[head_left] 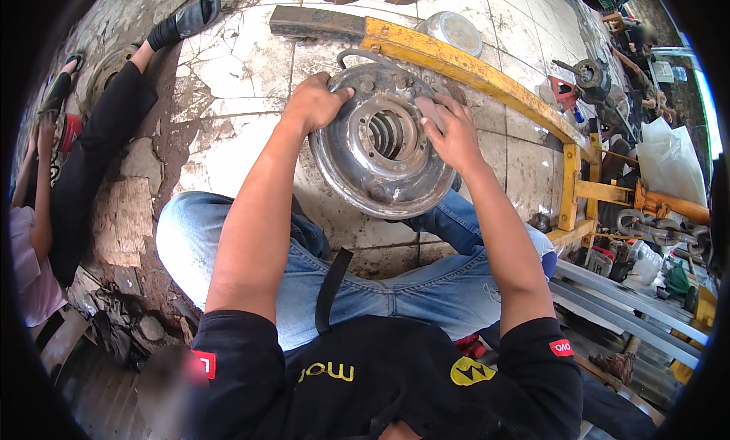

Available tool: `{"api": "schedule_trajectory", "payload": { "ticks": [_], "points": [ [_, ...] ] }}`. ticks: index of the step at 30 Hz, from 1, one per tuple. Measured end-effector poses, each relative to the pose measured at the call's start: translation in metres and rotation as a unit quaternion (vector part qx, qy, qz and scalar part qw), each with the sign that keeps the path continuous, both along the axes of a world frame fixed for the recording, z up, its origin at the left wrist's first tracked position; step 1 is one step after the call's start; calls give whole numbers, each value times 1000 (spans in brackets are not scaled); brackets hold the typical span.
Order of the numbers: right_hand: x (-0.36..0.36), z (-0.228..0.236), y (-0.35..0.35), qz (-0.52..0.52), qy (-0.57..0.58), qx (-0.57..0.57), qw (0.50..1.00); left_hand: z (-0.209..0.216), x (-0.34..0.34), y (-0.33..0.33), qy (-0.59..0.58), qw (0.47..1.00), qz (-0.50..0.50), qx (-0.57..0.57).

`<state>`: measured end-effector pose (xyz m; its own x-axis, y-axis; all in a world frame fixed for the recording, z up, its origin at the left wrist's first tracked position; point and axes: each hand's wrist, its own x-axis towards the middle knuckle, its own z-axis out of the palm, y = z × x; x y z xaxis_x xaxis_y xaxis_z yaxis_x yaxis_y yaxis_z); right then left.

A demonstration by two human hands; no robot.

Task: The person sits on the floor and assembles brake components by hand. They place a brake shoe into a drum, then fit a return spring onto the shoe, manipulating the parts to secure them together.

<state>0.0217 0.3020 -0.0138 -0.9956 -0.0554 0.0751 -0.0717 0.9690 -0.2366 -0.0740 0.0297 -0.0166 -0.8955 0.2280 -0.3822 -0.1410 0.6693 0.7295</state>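
A round, dark steel wheel rim [346, 178] is tilted between my knees, above the tiled floor. Bolts stud its face, and ridged rings show inside its central hole. My left hand [315, 104] grips the outer edge at the upper left, thumb on the face and fingers hidden behind. On the upper right of the face, my right hand [454, 132] is closed on a small, flat pinkish-brown pad [430, 112], which looks like sandpaper and is pressed to the metal. A thin curved metal band [357, 54] shows just behind the rim.
A yellow steel beam [464, 64] crosses behind the wheel rim to a yellow frame [570, 185] at right. Beyond the beam stands a round metal tin [454, 31]. Metal rails [616, 295] and clutter lie at right. Another person's dark-trousered leg [99, 144] extends at left.
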Motion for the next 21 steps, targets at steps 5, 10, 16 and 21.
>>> {"api": "schedule_trajectory", "payload": {
  "ticks": [5, 10, 16, 21],
  "points": [
    [-1, 15, -17, 34, 61, 141, 988, 5, 1, 1, -4, 1000, -2, -10],
    [-7, 4, 2, 121, -37, 73, 989, 6, 2, 2, 0, 1000, -1, -10],
    [-4, 6, 2, 121, -86, 59, 987, 13, -1, -1, -37, 999, -26, 2],
    [1, -6, -4, 89, -62, 26, 994, 7, -1, 1, -13, 1000, -20, -6]
  ]
}}
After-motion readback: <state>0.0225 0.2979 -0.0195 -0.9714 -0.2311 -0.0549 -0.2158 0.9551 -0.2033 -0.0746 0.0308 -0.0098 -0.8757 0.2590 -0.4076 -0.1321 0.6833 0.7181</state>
